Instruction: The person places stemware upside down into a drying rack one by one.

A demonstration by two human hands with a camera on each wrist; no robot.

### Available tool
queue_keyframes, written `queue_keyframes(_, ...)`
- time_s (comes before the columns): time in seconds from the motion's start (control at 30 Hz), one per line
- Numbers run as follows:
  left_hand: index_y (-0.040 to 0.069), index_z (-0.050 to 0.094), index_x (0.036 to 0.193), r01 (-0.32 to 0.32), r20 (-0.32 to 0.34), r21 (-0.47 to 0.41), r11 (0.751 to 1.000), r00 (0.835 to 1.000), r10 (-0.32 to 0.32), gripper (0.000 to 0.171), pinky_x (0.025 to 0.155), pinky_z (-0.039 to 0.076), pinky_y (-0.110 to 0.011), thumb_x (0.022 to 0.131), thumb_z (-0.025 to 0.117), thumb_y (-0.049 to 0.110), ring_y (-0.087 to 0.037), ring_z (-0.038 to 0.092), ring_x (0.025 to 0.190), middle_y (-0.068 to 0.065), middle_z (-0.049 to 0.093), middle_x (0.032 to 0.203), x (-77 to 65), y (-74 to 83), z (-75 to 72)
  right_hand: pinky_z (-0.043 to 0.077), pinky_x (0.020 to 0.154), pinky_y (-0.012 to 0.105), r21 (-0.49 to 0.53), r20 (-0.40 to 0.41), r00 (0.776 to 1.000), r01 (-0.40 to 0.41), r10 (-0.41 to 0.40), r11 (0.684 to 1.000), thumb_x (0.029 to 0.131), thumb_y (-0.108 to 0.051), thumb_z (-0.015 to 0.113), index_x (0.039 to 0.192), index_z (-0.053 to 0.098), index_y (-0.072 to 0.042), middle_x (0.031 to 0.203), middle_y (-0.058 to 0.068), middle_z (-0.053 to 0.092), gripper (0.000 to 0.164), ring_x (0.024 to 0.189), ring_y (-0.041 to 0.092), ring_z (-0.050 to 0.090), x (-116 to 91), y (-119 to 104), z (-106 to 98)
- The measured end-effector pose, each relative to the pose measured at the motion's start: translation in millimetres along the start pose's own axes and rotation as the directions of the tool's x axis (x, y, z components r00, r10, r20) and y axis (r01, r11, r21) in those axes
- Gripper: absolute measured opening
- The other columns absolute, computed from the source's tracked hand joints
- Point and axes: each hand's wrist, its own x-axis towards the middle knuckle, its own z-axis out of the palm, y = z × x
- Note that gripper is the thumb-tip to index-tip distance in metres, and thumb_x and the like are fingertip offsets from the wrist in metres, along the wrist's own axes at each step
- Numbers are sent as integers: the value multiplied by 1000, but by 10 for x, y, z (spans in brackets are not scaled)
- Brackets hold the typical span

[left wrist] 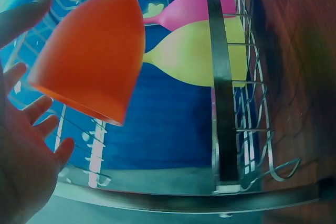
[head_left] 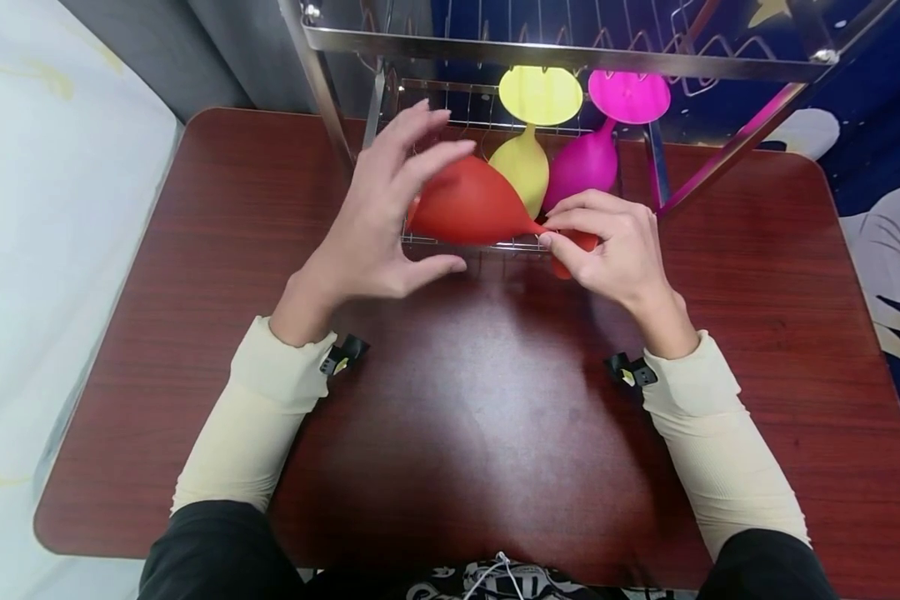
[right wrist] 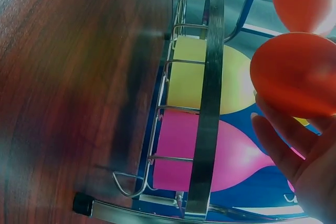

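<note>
A red wine goblet [head_left: 468, 204] is held on its side at the front of the metal dish rack, its bowl to the left. My right hand [head_left: 611, 246] pinches its stem near the foot, and the foot [right wrist: 294, 74] shows over the fingers in the right wrist view. My left hand [head_left: 378, 208] is spread beside the bowl, thumb apart from the fingers. The left wrist view shows a gap between this hand [left wrist: 29, 161] and the rim. A yellow goblet [head_left: 521, 162] and a magenta goblet [head_left: 588, 167] stand upside down in the rack's lower level, behind the red one.
The two-tier metal dish rack [head_left: 570, 55] stands at the back of the brown wooden table [head_left: 480, 417]. Its upper front bar and posts frame the lower level. Grey and blue patterned cloth [head_left: 892, 250] hangs behind and to the right.
</note>
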Motion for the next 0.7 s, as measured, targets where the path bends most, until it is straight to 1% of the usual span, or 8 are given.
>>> queue_keyframes(0.03, 9, 49, 136, -20, 15, 61, 998, 1000, 19, 82, 114, 26, -52, 69, 79, 43, -33, 27, 142, -23, 40, 144, 10, 21, 4, 41, 61, 19, -16, 4, 1000, 2, -2, 1000, 80, -24, 74, 81, 78, -10, 88, 4, 73, 15, 82, 17, 68, -2, -1, -6)
queue_keyframes(0.1, 12, 51, 137, -48, 51, 143, 989, 998, 41, 78, 114, 24, -54, 70, 77, 45, -36, 27, 142, -22, 41, 144, 28, 68, 7, 41, 58, 22, -49, 15, 1000, 11, -10, 999, 80, -25, 73, 81, 79, -10, 88, 4, 73, 16, 81, 17, 68, -5, -1, -17)
queue_keyframes(0.23, 15, 51, 140, -68, 149, 231, 970, 988, 34, 77, 119, 15, -51, 72, 76, 42, -34, 24, 144, -19, 40, 148, 53, 161, -7, 45, 55, 29, -99, 29, 999, 22, -19, 995, 82, -26, 71, 81, 79, -10, 88, 4, 74, 18, 81, 17, 69, -3, -17, -33)
queue_keyframes(0.33, 15, 49, 142, -86, 226, 289, 953, 974, 20, 78, 121, 8, -48, 73, 77, 38, -35, 22, 146, -18, 39, 149, 59, 207, -10, 47, 56, 34, -104, 28, 999, 20, -18, 994, 83, -27, 70, 81, 79, -11, 88, 3, 74, 19, 81, 18, 69, 2, -31, -32)
queue_keyframes(0.4, 15, 48, 143, -111, 264, 332, 937, 964, 20, 77, 121, 7, -47, 74, 76, 35, -36, 21, 146, -18, 39, 149, 58, 224, -5, 48, 56, 36, -107, 27, 1000, 20, -17, 994, 83, -27, 69, 81, 80, -11, 88, 3, 74, 19, 80, 18, 69, 3, -40, -29)
queue_keyframes(0.53, 15, 45, 144, -161, 295, 394, 905, 954, 41, 77, 121, 8, -47, 75, 75, 29, -37, 21, 146, -19, 41, 148, 41, 233, 23, 46, 53, 38, -128, 27, 999, 20, -17, 992, 84, -29, 68, 81, 80, -12, 88, 2, 74, 21, 79, 19, 69, 17, -66, -32)
queue_keyframes(0.7, 11, 45, 143, -202, 322, 446, 872, 945, 55, 75, 121, 9, -46, 76, 74, 24, -36, 21, 147, -20, 43, 146, 34, 237, 71, 46, 50, 39, -201, 45, 999, 32, -23, 979, 84, -31, 66, 82, 80, -12, 88, 3, 74, 23, 76, 21, 69, 40, -107, -54)
